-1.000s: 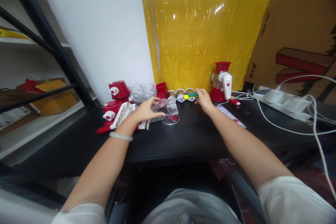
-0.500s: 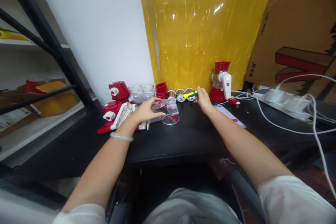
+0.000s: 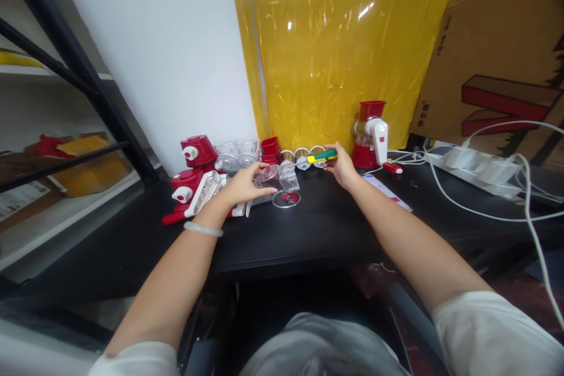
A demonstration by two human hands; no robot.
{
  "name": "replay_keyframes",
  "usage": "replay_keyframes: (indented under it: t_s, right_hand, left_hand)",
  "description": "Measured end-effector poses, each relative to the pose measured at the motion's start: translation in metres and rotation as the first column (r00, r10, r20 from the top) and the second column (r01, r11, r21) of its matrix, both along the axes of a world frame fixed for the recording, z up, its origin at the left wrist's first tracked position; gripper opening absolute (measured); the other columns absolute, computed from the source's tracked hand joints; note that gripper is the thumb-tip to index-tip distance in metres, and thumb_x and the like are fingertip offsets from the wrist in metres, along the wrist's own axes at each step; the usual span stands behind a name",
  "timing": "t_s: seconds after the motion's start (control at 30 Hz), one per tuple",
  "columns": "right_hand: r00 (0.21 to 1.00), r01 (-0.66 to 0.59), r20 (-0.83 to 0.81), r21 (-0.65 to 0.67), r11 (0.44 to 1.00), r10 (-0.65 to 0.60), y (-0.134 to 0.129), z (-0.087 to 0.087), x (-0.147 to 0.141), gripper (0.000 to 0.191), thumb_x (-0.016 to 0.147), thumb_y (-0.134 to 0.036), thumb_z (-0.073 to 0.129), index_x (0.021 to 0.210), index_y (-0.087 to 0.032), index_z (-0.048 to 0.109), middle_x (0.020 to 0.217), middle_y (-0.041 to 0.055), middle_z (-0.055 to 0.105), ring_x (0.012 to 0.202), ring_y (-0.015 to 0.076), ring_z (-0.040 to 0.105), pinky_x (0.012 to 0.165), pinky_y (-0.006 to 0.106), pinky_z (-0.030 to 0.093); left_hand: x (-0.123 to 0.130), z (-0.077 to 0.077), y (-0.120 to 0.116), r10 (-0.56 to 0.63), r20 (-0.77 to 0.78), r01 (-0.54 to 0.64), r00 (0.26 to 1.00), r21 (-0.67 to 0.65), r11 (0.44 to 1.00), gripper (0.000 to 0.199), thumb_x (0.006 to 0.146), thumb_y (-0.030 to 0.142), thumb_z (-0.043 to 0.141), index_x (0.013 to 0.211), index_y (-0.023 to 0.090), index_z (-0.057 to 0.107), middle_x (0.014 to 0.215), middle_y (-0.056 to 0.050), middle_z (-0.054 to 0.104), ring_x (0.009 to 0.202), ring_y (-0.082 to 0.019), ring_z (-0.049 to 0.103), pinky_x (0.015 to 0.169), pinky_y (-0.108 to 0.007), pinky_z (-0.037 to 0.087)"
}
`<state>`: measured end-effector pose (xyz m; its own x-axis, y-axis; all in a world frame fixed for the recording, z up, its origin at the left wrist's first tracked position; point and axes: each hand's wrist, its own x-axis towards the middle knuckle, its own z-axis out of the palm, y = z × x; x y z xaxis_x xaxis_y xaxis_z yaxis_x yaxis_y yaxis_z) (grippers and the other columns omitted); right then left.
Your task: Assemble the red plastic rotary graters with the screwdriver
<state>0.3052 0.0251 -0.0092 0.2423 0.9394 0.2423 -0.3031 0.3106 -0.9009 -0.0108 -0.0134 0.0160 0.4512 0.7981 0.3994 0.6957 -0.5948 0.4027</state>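
- The black tabletop (image 3: 291,244) is spread across the whole scene, with all the parts laid along its rear half.
- Behind it, a yellow sheet (image 3: 317,59) is seen hanging upright.
- To the right, a printed cardboard box (image 3: 502,41) is seen leaning at a tilt.
- Beyond the right hand, a red-and-white grinder (image 3: 365,155) is stood upright.
- By the left hand (image 3: 244,185), thumb and fingers are curved apart around a clear plastic part (image 3: 288,178), which is held near the tabletop's middle.
- By the right hand (image 3: 343,169), closed around its handle, a green-and-yellow screwdriver (image 3: 324,156) is pointed left towards that part; whether it is touched by the tip cannot be told.
- Behind the screwdriver, metal drums (image 3: 287,157) are set in a row.
- Nearest the front, small red pieces (image 3: 289,197) are seen within the outline of a clear round dish (image 3: 282,206).
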Motion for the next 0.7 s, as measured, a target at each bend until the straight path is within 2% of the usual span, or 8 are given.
replay_keyframes:
  t_s: [0.1,0.23,0.37,0.5,0.6,0.7]
  right_hand:
    - [0.99,0.064,0.12,0.039,0.997,-0.069,0.0027,-0.0031,0.0023,0.045,0.081,-0.068,0.063,0.085,-0.024,0.058,0.058,-0.0062,0.044,0.047,0.0098,0.041,0.046,0.023,0.04]
    - [0.99,0.047,0.129,0.047,0.998,-0.052,0.0061,-0.0057,0.0018,0.037,0.081,-0.059,0.067,0.086,-0.025,0.056,0.053,-0.0098,0.035,0.045,0.009,0.036,0.046,0.022,0.04]
    - [0.999,0.039,0.028,-0.014,0.999,-0.039,0.0061,-0.0032,-0.0011,0.023,0.08,-0.042,0.064,0.091,-0.025,0.053,0.062,-0.0082,0.045,0.048,0.0089,0.041,0.048,0.022,0.042]
    - [0.998,-0.033,-0.048,-0.014,0.999,0.032,0.0025,-0.0001,-0.0015,0.017,0.08,-0.036,0.059,0.092,-0.025,0.052,0.07,-0.0054,0.052,0.052,0.0101,0.048,0.05,0.024,0.044]
    - [0.999,-0.036,-0.013,0.002,0.999,0.036,0.0026,-0.0009,0.0003,0.021,0.083,-0.044,0.059,0.089,-0.025,0.051,0.069,-0.005,0.052,0.052,0.0109,0.049,0.05,0.024,0.044]
    - [0.995,0.044,0.085,0.036,0.998,-0.047,0.006,-0.0039,0.0027,0.041,0.083,-0.065,0.06,0.085,-0.026,0.051,0.064,-0.0058,0.048,0.049,0.0107,0.045,0.047,0.024,0.042]
  left_hand:
    - [0.0,0.0004,-0.0004,-0.011,-0.003,0.011,1.0,0.002,1.0,0.085,0.072,0.065,0.082,0.14,0.021,0.055,0.127,-0.016,0.071,0.12,-0.038,0.068,0.103,-0.053,0.052]
    - [0.0001,0.0006,-0.0007,-0.006,0.0,0.006,1.0,0.0,1.0,0.085,0.071,0.065,0.082,0.139,0.022,0.055,0.127,-0.016,0.072,0.121,-0.038,0.067,0.104,-0.054,0.052]
    - [0.0001,0.0005,-0.0007,0.003,-0.007,-0.003,1.0,-0.001,1.0,0.086,0.071,0.065,0.082,0.14,0.022,0.054,0.126,-0.016,0.072,0.122,-0.039,0.067,0.103,-0.054,0.052]
    - [-0.0004,-0.0002,-0.0001,-0.011,-0.002,0.011,1.0,0.009,1.0,0.085,0.072,0.065,0.082,0.14,0.022,0.055,0.127,-0.016,0.071,0.121,-0.038,0.068,0.104,-0.053,0.052]
    - [-0.0005,-0.0003,-0.0001,-0.003,-0.005,0.003,1.0,0.007,1.0,0.085,0.072,0.065,0.082,0.14,0.021,0.055,0.126,-0.016,0.072,0.12,-0.038,0.068,0.103,-0.053,0.052]
    - [-0.0002,0.0004,-0.0006,-0.001,-0.001,0.001,1.0,0.004,1.0,0.085,0.072,0.065,0.082,0.139,0.021,0.055,0.126,-0.016,0.072,0.12,-0.038,0.068,0.103,-0.053,0.052]
